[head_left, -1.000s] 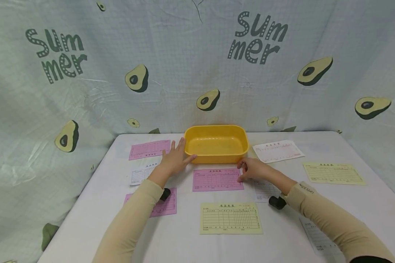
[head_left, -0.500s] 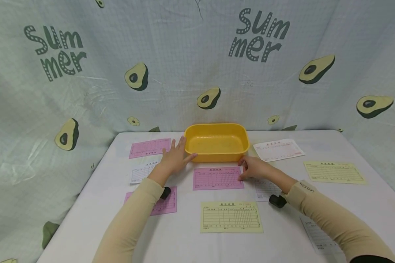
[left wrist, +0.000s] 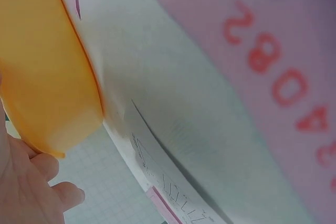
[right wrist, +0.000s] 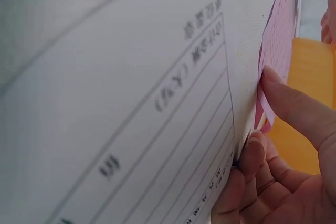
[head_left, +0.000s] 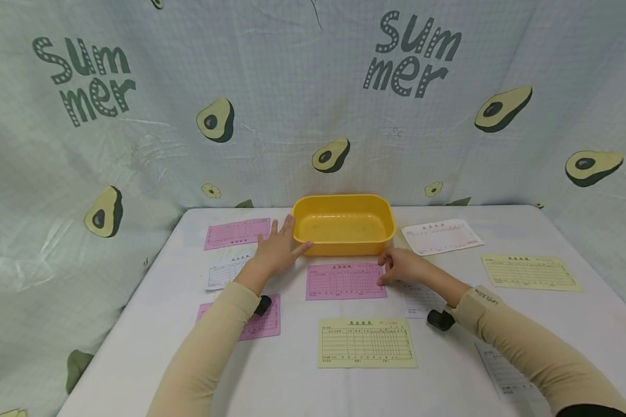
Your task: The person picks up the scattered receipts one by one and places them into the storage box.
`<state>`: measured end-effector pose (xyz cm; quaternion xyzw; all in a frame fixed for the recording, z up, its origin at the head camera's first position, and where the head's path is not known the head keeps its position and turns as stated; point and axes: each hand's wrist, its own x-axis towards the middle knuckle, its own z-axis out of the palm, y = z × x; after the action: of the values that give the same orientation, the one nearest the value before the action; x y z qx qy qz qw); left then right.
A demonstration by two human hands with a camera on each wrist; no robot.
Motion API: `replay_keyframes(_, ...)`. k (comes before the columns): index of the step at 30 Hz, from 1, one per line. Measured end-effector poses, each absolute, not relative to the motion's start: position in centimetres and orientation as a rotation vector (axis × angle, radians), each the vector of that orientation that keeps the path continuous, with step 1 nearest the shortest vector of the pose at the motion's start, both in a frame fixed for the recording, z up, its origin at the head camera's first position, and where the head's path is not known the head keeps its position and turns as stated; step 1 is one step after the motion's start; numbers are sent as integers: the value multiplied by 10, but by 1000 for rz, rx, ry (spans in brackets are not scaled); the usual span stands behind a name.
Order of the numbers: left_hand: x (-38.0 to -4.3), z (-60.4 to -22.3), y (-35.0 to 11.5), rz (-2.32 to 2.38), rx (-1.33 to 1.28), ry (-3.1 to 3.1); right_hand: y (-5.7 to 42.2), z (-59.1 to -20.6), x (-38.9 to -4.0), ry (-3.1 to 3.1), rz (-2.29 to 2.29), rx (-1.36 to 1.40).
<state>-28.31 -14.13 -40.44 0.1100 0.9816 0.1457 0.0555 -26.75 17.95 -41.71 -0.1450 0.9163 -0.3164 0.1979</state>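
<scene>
A yellow plastic basin (head_left: pixel 344 249) stands at the back of the table in the head view. Against its left front corner rests my left hand (head_left: pixel 275 250), with fingers spread and thumb on the front side. My right hand (head_left: pixel 408 267) pinches the right edge of a pink receipt slip (head_left: pixel 339 282), which lies flat in front of the basin. In the right wrist view that slip's edge (right wrist: pixel 266 111) bends up between thumb and fingers. A white receipt slip (head_left: pixel 421 300) lies partly under the right hand and wrist.
A yellow slip (head_left: pixel 367 343) lies nearer the front. To the left are pink slips (head_left: pixel 238 233) and a white slip (head_left: pixel 228 272), partly behind the left arm. On the right lie a white slip (head_left: pixel 442 236), a yellow slip (head_left: pixel 531 273) and another white slip (head_left: pixel 506 373) under the right sleeve.
The head view has tilted slightly, so the whole scene sits a little higher. Both hands, the basin and the slips hold their places.
</scene>
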Motion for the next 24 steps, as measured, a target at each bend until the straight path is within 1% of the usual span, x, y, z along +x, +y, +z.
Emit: replay_keyframes(24, -283, -404, -141, 434, 327, 2975, 181, -424, -261, 2518, -1121, -456)
